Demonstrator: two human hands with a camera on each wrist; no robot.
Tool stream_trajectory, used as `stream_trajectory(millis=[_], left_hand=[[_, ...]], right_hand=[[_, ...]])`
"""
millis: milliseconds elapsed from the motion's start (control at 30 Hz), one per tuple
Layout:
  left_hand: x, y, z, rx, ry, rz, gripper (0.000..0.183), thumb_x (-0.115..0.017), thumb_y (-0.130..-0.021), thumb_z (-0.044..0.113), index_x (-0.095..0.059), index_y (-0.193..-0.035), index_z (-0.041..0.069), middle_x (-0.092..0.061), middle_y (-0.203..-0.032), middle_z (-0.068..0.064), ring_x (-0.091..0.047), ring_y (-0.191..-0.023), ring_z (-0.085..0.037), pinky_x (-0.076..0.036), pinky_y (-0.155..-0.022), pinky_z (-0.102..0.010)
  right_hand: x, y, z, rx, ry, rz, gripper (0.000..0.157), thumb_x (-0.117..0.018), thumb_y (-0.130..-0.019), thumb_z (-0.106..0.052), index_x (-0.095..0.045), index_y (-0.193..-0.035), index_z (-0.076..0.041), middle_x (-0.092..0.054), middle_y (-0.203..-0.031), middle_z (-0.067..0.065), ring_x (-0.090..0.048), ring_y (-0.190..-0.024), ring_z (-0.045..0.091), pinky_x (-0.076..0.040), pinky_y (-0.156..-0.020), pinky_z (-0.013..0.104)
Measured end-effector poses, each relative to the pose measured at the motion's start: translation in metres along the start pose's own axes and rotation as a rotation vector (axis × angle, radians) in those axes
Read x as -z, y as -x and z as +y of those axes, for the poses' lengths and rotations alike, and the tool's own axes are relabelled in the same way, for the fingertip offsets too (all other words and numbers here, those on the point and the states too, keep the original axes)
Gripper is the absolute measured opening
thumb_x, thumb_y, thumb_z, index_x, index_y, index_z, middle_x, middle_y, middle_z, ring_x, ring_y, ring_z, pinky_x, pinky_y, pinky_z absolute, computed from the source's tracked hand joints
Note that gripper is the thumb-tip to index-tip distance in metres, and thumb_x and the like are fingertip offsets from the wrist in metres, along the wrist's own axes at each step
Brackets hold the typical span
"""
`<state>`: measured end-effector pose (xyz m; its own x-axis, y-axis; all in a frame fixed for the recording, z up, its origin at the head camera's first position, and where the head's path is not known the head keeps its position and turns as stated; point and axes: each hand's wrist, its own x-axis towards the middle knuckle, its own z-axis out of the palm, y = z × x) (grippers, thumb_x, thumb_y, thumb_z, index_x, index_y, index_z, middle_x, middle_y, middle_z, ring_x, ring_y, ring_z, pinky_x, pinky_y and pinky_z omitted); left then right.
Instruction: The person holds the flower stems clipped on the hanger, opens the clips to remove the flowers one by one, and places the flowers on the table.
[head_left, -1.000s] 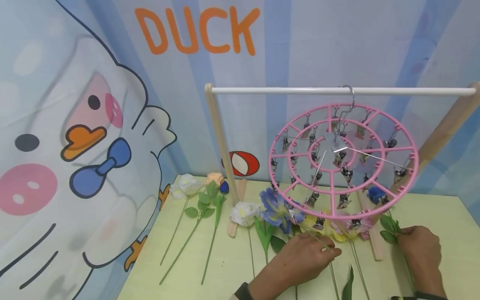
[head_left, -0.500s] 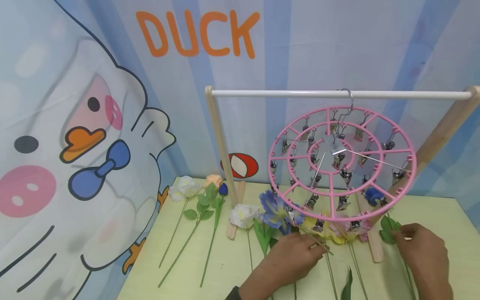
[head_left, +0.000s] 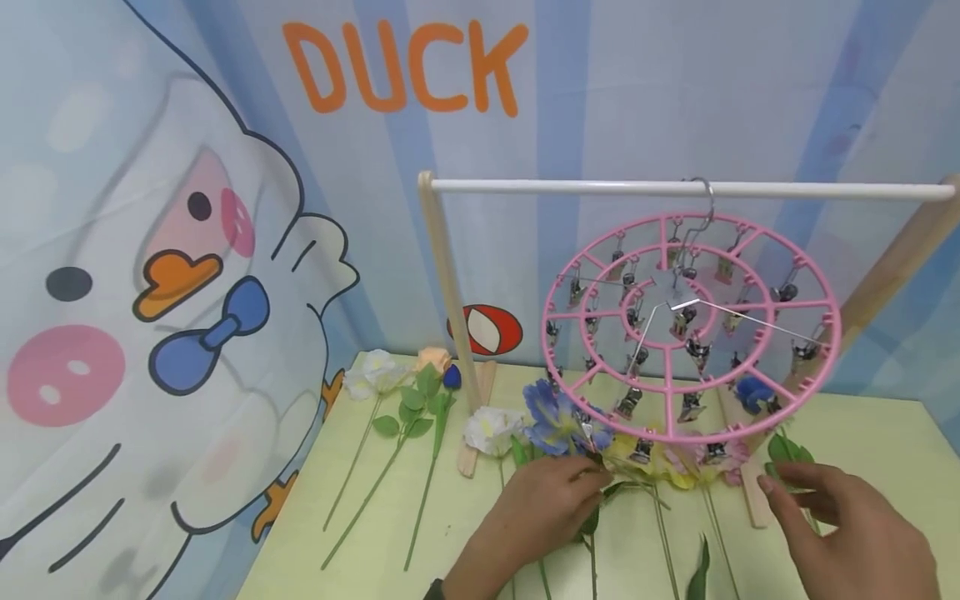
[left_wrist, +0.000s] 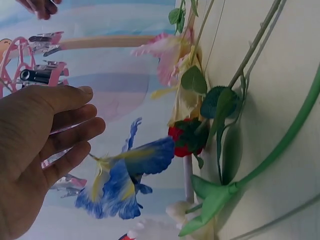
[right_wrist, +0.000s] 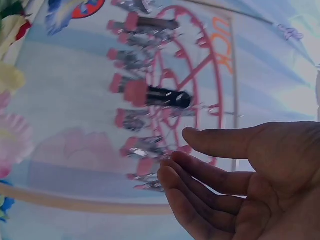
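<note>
A pink round clip hanger with several metal clips hangs above the flowers. My left hand is low at its left side, next to a large blue flower. In the left wrist view, that hand's thumb stands apart from loosely bent fingers; the thin stem of the blue flower passes behind them. My right hand is beside the leafy stem of a dark blue flower. Seen from the right wrist, the right hand has relaxed fingers with nothing between them and the thumb.
The hanger hooks onto a white rod between wooden posts. White flowers, a peach one and other stems lie on the pale table. A red flower and a pink one show in the left wrist view.
My left hand has moved left, off the loose stem end and towards the blue flower. The right hand has drawn back from the leaves, its thumb and fingers now spread apart.
</note>
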<state>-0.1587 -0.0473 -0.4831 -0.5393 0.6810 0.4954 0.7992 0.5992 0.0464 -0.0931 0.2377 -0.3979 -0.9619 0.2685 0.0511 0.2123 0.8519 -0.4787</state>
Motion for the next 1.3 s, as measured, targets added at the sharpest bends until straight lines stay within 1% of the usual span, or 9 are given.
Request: stream_trajectory(millis=[233,400,500,633,800,933,1067,1167,1300], left_hand=[[0.009,0.004,-0.012,0.035,0.005,0.019,0.019,-0.076,-0.100,0.021,-0.080,-0.118,0.018,-0.077,-0.108,0.005,-0.074,-0.090,-0.005,-0.059,-0.081,-0.016],[0.014,0.006,-0.020,0.060,-0.006,0.072,0.018,-0.081,-0.095,0.018,-0.081,-0.113,0.015,-0.077,-0.108,0.003,-0.075,-0.090,-0.008,-0.060,-0.081,-0.018],[0.016,0.006,-0.026,0.077,-0.012,0.106,0.018,-0.083,-0.093,0.017,-0.081,-0.111,0.014,-0.077,-0.106,0.003,-0.074,-0.089,-0.009,-0.060,-0.079,-0.019],[0.020,0.006,-0.032,0.101,-0.009,0.125,0.020,-0.085,-0.091,0.016,-0.081,-0.111,0.012,-0.077,-0.104,0.002,-0.074,-0.086,-0.009,-0.060,-0.075,-0.019],[0.024,0.005,-0.037,0.130,-0.013,0.131,0.022,-0.086,-0.091,0.016,-0.081,-0.113,0.013,-0.077,-0.105,0.002,-0.074,-0.085,-0.009,-0.060,-0.073,-0.019],[0.029,0.005,-0.041,0.160,-0.030,0.125,0.023,-0.086,-0.091,0.018,-0.081,-0.113,0.014,-0.077,-0.107,0.001,-0.075,-0.086,-0.010,-0.062,-0.075,-0.022],[0.030,0.006,-0.045,0.190,-0.037,0.130,0.024,-0.086,-0.091,0.021,-0.080,-0.114,0.014,-0.076,-0.108,0.001,-0.076,-0.086,-0.010,-0.062,-0.073,-0.023],[0.028,0.007,-0.048,0.206,-0.034,0.144,0.027,-0.087,-0.091,0.024,-0.079,-0.115,0.014,-0.075,-0.111,0.001,-0.075,-0.084,-0.010,-0.061,-0.070,-0.021],[0.024,0.008,-0.052,0.214,-0.036,0.163,0.034,-0.088,-0.090,0.026,-0.078,-0.119,0.013,-0.074,-0.117,-0.001,-0.074,-0.079,-0.010,-0.057,-0.063,-0.019]], right_hand=[[0.010,0.015,-0.012,0.157,-0.049,0.025,0.044,-0.065,-0.107,-0.027,-0.066,-0.129,0.012,-0.069,-0.118,0.035,-0.073,-0.090,0.050,-0.062,-0.077,0.059],[0.016,0.040,-0.037,0.172,-0.100,0.174,0.043,-0.066,-0.106,-0.031,-0.070,-0.130,0.005,-0.071,-0.112,0.027,-0.074,-0.089,0.046,-0.061,-0.078,0.059],[0.020,0.059,-0.059,0.212,-0.159,0.326,0.034,-0.073,-0.102,-0.029,-0.075,-0.126,-0.005,-0.073,-0.113,0.020,-0.072,-0.094,0.042,-0.060,-0.082,0.029],[0.029,0.075,-0.084,0.297,-0.222,0.389,0.027,-0.081,-0.096,-0.021,-0.079,-0.123,-0.018,-0.077,-0.113,0.006,-0.070,-0.097,0.029,-0.038,-0.083,0.000],[0.030,0.080,-0.101,0.467,-0.290,0.422,0.043,-0.087,-0.088,-0.013,-0.077,-0.128,-0.027,-0.077,-0.114,0.006,-0.069,-0.102,0.023,-0.038,-0.093,0.000],[0.020,0.077,-0.108,0.586,-0.374,0.470,0.042,-0.088,-0.086,-0.011,-0.079,-0.125,-0.021,-0.078,-0.111,0.010,-0.069,-0.106,0.016,-0.037,-0.103,0.002],[0.004,0.074,-0.116,0.698,-0.415,0.531,0.026,-0.079,-0.097,-0.034,-0.082,-0.116,-0.016,-0.079,-0.106,0.008,-0.072,-0.102,0.021,-0.038,-0.106,0.004],[-0.007,0.074,-0.124,0.762,-0.395,0.526,0.040,-0.064,-0.104,-0.051,-0.082,-0.110,-0.015,-0.079,-0.105,0.003,-0.074,-0.096,0.024,-0.044,-0.103,0.007],[-0.019,0.074,-0.134,0.813,-0.313,0.490,0.049,-0.052,-0.108,-0.055,-0.081,-0.108,-0.015,-0.077,-0.105,-0.001,-0.074,-0.092,0.020,-0.058,-0.086,0.020]])
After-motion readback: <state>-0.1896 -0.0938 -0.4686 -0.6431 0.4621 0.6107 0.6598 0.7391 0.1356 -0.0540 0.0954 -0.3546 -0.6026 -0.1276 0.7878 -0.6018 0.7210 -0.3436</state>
